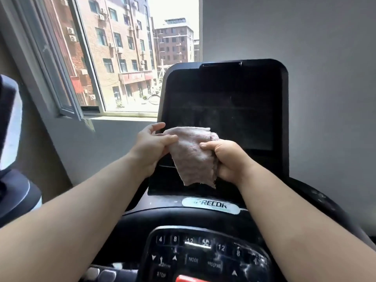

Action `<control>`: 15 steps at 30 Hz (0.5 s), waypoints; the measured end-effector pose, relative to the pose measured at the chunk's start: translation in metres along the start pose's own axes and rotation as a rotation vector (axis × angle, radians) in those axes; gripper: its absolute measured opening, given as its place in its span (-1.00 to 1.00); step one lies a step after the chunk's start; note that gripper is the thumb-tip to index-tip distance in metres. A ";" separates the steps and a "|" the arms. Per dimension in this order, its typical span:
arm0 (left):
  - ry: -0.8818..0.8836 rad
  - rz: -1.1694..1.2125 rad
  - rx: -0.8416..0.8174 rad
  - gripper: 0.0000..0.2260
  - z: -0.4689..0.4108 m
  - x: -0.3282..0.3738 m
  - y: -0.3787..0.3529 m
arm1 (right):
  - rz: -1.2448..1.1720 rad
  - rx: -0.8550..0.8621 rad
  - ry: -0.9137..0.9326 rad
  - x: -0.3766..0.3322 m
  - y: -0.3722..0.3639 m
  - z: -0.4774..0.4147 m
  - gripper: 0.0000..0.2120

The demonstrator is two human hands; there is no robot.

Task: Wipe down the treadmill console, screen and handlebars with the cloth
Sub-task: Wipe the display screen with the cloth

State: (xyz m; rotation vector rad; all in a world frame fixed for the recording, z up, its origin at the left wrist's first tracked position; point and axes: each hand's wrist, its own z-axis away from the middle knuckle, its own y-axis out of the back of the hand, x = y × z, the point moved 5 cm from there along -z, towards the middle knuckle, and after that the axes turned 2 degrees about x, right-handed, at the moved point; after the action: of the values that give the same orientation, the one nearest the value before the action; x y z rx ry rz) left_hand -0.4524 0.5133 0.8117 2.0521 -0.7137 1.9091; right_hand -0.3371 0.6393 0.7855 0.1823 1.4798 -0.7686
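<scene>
A: Facing dark screen [223, 110], dusty, unwiped; console [203, 259] below.
B: Cloth [191, 153]?
A: Held before the screen's lower left. Left hand [151, 146] pinches its corner; right hand [225, 159] clenched on its edge.
B: Step?
A: Readying, likely. Next: bunch, press flat, sweep.

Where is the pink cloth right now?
In the head view's middle, the cloth hangs between the left hand and right hand, before the dark screen.
</scene>
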 end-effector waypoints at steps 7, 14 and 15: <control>-0.089 -0.169 0.140 -0.94 -0.105 0.005 0.004 | -0.179 0.125 0.113 -0.046 0.007 -0.101 -0.75; -0.109 -0.274 0.201 -0.74 -0.183 0.005 0.018 | 0.322 0.620 0.811 -0.087 -0.010 -0.180 -0.67; -0.114 -0.293 0.171 -0.71 -0.195 0.003 0.016 | 0.536 0.614 0.881 -0.085 -0.016 -0.200 -0.63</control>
State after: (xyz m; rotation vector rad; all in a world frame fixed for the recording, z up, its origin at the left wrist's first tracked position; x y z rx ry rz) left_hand -0.6284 0.5964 0.8340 2.2376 -0.2577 1.7503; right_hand -0.5029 0.7678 0.8452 1.4734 1.8190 -0.6987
